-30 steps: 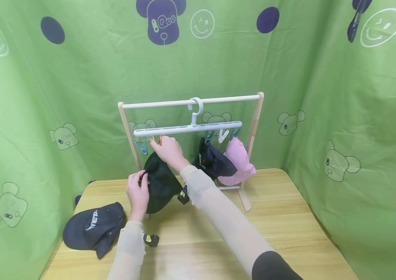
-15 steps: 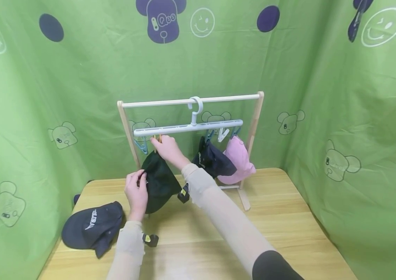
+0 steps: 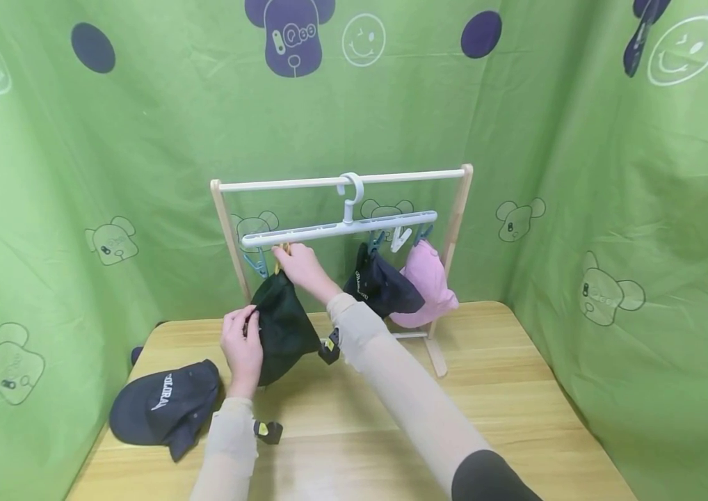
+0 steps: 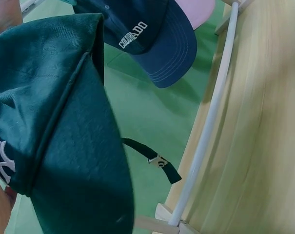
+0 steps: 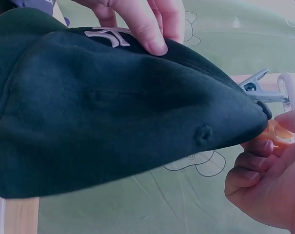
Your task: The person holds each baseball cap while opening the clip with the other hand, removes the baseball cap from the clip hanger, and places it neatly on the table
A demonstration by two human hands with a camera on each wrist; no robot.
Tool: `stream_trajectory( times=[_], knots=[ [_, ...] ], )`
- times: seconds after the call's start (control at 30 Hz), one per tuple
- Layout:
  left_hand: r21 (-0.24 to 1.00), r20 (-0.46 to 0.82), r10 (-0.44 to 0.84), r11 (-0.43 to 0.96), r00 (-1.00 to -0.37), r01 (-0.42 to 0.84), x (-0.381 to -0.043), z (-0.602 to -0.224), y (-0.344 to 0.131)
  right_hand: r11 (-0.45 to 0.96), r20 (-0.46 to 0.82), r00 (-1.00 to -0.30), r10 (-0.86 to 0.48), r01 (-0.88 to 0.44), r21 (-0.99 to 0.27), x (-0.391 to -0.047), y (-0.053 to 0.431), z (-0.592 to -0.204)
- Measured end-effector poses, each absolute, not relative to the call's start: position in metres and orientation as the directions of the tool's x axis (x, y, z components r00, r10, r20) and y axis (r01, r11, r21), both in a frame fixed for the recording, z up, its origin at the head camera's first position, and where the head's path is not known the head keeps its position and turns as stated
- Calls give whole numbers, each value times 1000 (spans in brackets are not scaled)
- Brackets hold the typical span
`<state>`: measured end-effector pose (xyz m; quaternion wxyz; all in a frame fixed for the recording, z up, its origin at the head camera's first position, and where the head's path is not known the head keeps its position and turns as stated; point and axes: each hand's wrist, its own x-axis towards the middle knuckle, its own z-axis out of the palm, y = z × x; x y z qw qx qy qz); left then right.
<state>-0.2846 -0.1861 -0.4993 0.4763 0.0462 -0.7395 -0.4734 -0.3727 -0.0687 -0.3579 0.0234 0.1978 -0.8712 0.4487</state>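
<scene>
A dark green cap with a white embroidered logo hangs below the left half of a white clip hanger. My left hand pinches the cap's crown near the logo, fingers on the outside. At the cap's top, my right hand squeezes an orange clip between thumb and curled fingers. The cap's peak touches that clip in the right wrist view; whether the clip bites the fabric I cannot tell. Just left of it dangles a blue clip. The left wrist view shows the cap's brim and loose strap.
A navy cap and a pink cap hang from clips on the right, with a white clip between them. Another navy cap lies on the wooden table. The rack carries the hanger; green curtains surround everything.
The hanger has turned slightly, its right end rising a little. The green cap has shifted and tilted slightly, and my left hand has drifted a bit left. Both hands keep their hold.
</scene>
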Motion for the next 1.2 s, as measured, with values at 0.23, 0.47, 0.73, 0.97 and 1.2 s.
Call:
stream_trajectory(
  times=[0.23, 0.47, 0.73, 0.97, 1.2],
  knots=[
    [730, 675, -515, 568, -528, 380, -280, -500, -186, 520, 213, -920, -331, -365, -772, -375, -68, -361],
    [718, 685, -495, 586, -535, 376, -276, -502, -187, 510, 212, -911, -355, -378, -773, -377, -67, -365],
    [700, 706, -492, 596, -510, 394, -275, -507, -188, 511, 219, -909, -355, -385, -768, -379, -67, -368],
    [716, 690, -510, 583, -513, 383, -271, -510, -193, 519, 203, -915, -349, -369, -771, -377, -66, -367],
    [710, 698, -513, 587, -500, 388, -266, -513, -201, 525, 193, -921, -339, -355, -774, -379, -67, -367]
  ],
)
